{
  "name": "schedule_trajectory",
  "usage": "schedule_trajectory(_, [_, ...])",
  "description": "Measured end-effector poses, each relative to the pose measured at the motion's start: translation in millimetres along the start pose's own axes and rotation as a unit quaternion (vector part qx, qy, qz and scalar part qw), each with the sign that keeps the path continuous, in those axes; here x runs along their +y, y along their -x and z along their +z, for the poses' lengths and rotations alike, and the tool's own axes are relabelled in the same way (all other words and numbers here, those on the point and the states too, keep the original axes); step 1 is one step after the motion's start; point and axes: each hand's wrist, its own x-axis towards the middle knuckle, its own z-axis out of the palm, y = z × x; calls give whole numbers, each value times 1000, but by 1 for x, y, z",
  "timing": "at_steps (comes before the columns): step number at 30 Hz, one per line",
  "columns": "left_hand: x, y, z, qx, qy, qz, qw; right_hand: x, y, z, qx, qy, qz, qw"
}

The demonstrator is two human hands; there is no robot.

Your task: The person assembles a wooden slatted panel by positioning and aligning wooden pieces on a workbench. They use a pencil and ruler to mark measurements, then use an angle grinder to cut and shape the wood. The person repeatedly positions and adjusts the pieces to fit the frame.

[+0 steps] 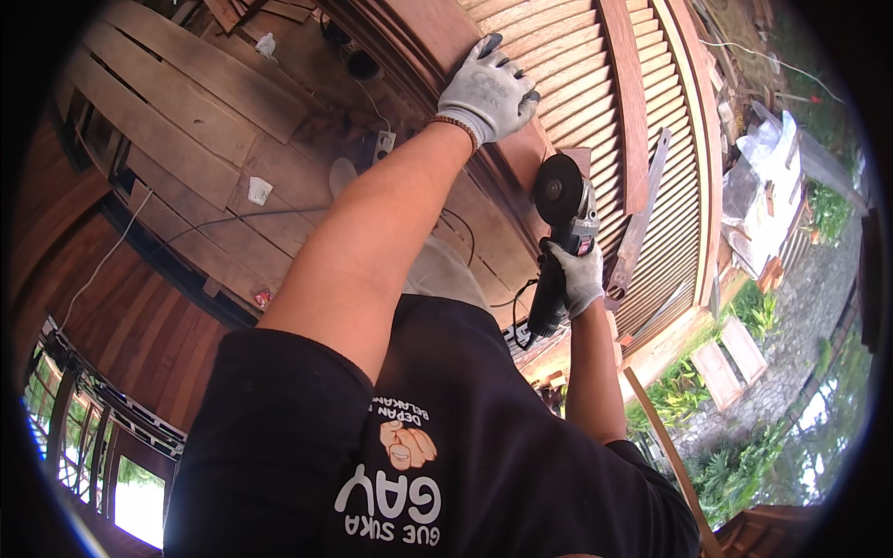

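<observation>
My left hand [490, 90], in a pale work glove with dark fingertips, presses on the reddish wooden frame [524, 153] of a louvred panel [577, 84]. Its fingers are bent over the wood. In my gloved right hand [580, 277] is a black angle grinder [551, 302], held by its body. The grinder's dark round disc [559, 189] points away from me, beside the frame and above the slats; I cannot tell whether it touches wood or spins. A handsaw [642, 223] lies on the slats just right of the grinder.
A wooden crosspiece [625, 102] runs over the slats. On the left are long planks [158, 116] and a dark cable [237, 217]. A power socket [384, 142] lies near my left forearm. Clear plastic sheeting [767, 181] is heaped beyond the panel, with stone paving [791, 316] farther right.
</observation>
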Motion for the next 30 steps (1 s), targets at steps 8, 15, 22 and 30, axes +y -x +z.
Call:
schedule_trajectory(8, [-1, 1, 5, -1, 9, -1, 1000, -15, -14, 4, -4, -45, -12, 999])
schedule_trajectory(15, [-1, 3, 6, 12, 3, 3, 1000, -35, -14, 9, -5, -56, 3, 998])
schedule_trajectory(22, [-1, 3, 8, 22, 4, 4, 1000, -32, -17, 7, -15, -47, 2, 999])
schedule_trajectory(30, [0, 1, 3, 5, 9, 0, 1000, -5, -10, -2, -7, -9, -2, 1000])
